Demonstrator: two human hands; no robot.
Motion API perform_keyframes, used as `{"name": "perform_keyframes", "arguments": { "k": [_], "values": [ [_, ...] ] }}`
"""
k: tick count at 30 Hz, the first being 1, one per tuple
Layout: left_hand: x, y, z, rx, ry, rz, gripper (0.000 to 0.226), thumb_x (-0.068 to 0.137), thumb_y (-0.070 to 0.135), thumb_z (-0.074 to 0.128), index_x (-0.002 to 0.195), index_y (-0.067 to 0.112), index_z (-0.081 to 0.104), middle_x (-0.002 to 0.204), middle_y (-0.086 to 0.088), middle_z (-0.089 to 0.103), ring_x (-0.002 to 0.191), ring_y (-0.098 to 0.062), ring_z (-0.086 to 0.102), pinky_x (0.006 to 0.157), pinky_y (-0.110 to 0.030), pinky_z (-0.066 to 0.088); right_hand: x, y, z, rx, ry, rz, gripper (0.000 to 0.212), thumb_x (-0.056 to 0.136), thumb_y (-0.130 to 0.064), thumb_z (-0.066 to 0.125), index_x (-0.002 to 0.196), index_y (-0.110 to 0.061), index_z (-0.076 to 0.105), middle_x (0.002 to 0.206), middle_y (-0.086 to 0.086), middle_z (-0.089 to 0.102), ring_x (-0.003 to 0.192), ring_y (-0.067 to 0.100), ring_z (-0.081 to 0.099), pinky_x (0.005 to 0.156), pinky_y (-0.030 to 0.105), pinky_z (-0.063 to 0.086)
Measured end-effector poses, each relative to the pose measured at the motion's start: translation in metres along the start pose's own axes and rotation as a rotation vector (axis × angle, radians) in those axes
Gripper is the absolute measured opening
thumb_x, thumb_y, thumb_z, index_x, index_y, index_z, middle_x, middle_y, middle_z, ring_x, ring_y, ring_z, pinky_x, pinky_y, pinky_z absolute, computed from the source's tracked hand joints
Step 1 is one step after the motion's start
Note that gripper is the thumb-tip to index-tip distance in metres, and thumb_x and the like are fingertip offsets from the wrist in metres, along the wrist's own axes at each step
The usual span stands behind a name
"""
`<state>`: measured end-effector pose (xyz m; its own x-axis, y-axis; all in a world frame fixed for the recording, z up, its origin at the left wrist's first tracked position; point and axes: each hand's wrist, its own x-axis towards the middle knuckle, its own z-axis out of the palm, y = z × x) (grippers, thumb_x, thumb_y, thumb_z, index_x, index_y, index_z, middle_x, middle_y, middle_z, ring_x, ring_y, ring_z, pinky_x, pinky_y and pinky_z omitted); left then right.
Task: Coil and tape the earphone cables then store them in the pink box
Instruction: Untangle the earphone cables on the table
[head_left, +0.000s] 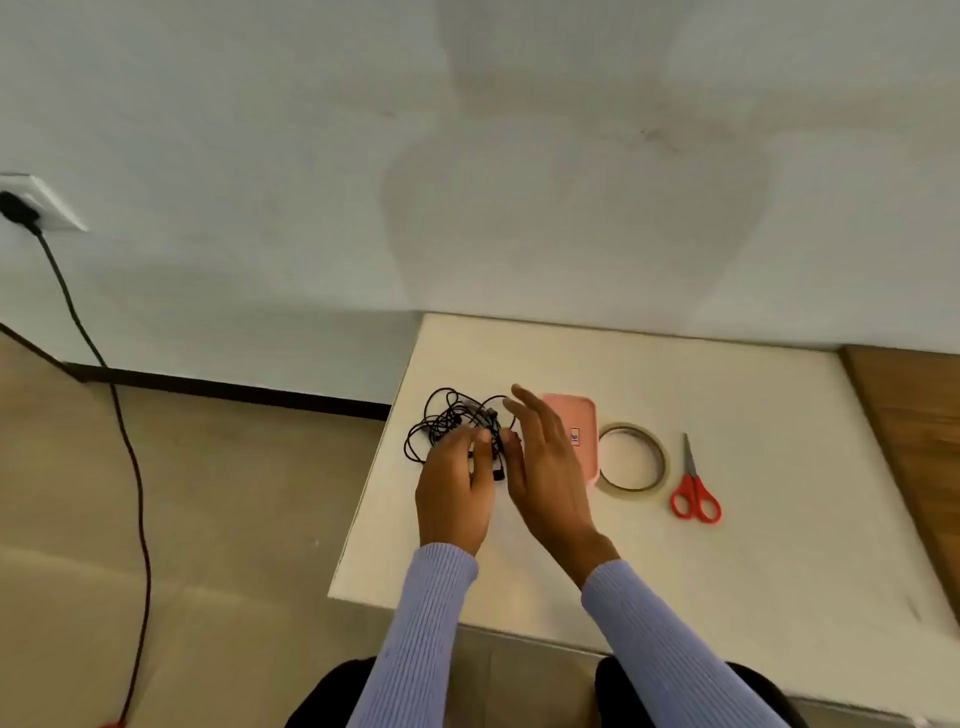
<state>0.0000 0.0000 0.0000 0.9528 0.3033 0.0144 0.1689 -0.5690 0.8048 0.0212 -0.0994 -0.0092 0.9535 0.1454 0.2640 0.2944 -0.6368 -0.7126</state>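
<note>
Black earphone cables (452, 423) lay tangled on the white worktop (727, 395), just left of the pink box (579, 415). Left hand (454, 488) rested on the tangle, fingers curled into it (grip unclear). Right hand (545, 467) hovered beside it, fingers straight. Tape roll (631, 457) and red scissors (695, 491) lay right of the box.

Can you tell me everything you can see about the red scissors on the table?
The scissors have two round red handle loops that look like plastic, and thin grey blades that look like metal. They are closed. They lie flat on the white table, blades pointing away from the person and handles nearer. They sit to the right of the tape roll, not touching it. Nothing touches them but the table; both hands are off to the left.
</note>
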Motion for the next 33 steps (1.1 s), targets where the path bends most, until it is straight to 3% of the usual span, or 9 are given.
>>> {"name": "perform_keyframes", "arguments": {
  "k": [4, 7, 11, 14, 18, 22, 24, 30, 33],
  "values": [
    [0.021, 0.001, -0.008, -0.032, 0.074, 0.005, 0.027, 0.098, 0.031, 0.044, 0.103, 0.016, 0.066, 0.094, 0.006, 0.064, 0.085, -0.007, 0.058, 0.069, -0.007, 0.039, 0.02, 0.002, 0.002, -0.03, 0.032, 0.076, 0.027, 0.098, -0.02, 0.045, 0.122, -0.014, 0.056, 0.145, 0.0, 0.04, 0.126, 0.015, 0.045, 0.09, 0.017, 0.034],
    [0.035, -0.007, -0.016, -0.038, 0.064, 0.015, 0.025, 0.097, 0.031, 0.046, 0.097, 0.016, 0.066, 0.088, 0.006, 0.065, 0.078, -0.004, 0.056, 0.065, -0.009, 0.04, 0.026, 0.005, 0.005, -0.089, -0.045, 0.037, 0.027, 0.097, -0.017, 0.046, 0.121, -0.013, 0.058, 0.14, 0.0, 0.046, 0.114, 0.016, 0.055, 0.081, 0.016, 0.043],
    [0.04, -0.025, -0.027, 0.021, 0.012, -0.036, 0.032, 0.097, 0.038, 0.044, 0.088, 0.014, 0.064, 0.082, -0.008, 0.067, 0.07, -0.014, 0.058, 0.054, -0.016, 0.036, 0.025, 0.011, 0.007, -0.152, -0.189, -0.015, 0.027, 0.095, -0.014, 0.047, 0.12, -0.013, 0.057, 0.129, 0.001, 0.054, 0.106, 0.02, 0.059, 0.082, 0.029, 0.052],
    [0.04, -0.034, -0.034, 0.007, -0.009, -0.093, 0.035, 0.096, 0.04, 0.046, 0.094, 0.013, 0.067, 0.081, -0.007, 0.067, 0.083, -0.022, 0.063, 0.057, -0.016, 0.037, 0.023, 0.007, 0.011, -0.19, -0.253, -0.042, 0.03, 0.095, -0.014, 0.049, 0.124, -0.012, 0.055, 0.129, 0.003, 0.054, 0.108, 0.021, 0.058, 0.083, 0.028, 0.051],
    [0.044, -0.031, -0.035, -0.027, -0.028, -0.139, 0.028, 0.096, 0.034, 0.047, 0.099, 0.016, 0.067, 0.092, 0.001, 0.068, 0.088, -0.013, 0.062, 0.063, -0.012, 0.04, 0.024, -0.003, 0.023, -0.222, -0.275, -0.075, 0.033, 0.093, -0.01, 0.052, 0.125, -0.011, 0.056, 0.135, 0.006, 0.051, 0.119, 0.025, 0.054, 0.089, 0.033, 0.052],
    [0.043, -0.028, -0.034, 0.024, -0.078, -0.133, 0.029, 0.098, 0.035, 0.043, 0.095, 0.016, 0.065, 0.086, 0.003, 0.065, 0.074, -0.006, 0.058, 0.057, -0.012, 0.036, 0.02, -0.004, 0.036, -0.34, -0.333, -0.088, 0.028, 0.088, -0.006, 0.058, 0.113, -0.015, 0.066, 0.15, 0.01, 0.036, 0.137, 0.029, 0.035, 0.104, 0.037, 0.04],
    [0.044, -0.028, -0.034, 0.06, -0.094, -0.14, 0.031, 0.098, 0.036, 0.04, 0.087, 0.016, 0.061, 0.075, 0.003, 0.058, 0.062, -0.005, 0.052, 0.052, -0.014, 0.032, 0.019, -0.002, 0.039, -0.382, -0.374, -0.099, 0.029, 0.088, -0.006, 0.057, 0.114, -0.015, 0.066, 0.146, 0.009, 0.041, 0.134, 0.028, 0.039, 0.106, 0.035, 0.036],
    [0.047, -0.032, -0.04, 0.081, -0.046, -0.097, 0.027, 0.098, 0.026, 0.044, 0.091, 0.011, 0.066, 0.082, -0.003, 0.066, 0.068, -0.009, 0.056, 0.055, -0.011, 0.033, 0.022, -0.001, 0.041, -0.407, -0.303, -0.072, 0.048, 0.083, 0.003, 0.056, 0.126, -0.015, 0.049, 0.121, 0.004, 0.058, 0.105, 0.024, 0.055, 0.087, 0.031, 0.044],
    [0.046, -0.028, -0.044, 0.029, 0.039, -0.068, 0.021, 0.097, 0.018, 0.048, 0.098, 0.013, 0.068, 0.092, 0.0, 0.069, 0.082, -0.009, 0.061, 0.063, -0.008, 0.039, 0.029, -0.005, 0.032, -0.31, -0.216, -0.033, 0.036, 0.085, -0.003, 0.058, 0.119, -0.017, 0.058, 0.11, 0.004, 0.061, 0.091, 0.025, 0.062, 0.072, 0.035, 0.053]
  ]
}}
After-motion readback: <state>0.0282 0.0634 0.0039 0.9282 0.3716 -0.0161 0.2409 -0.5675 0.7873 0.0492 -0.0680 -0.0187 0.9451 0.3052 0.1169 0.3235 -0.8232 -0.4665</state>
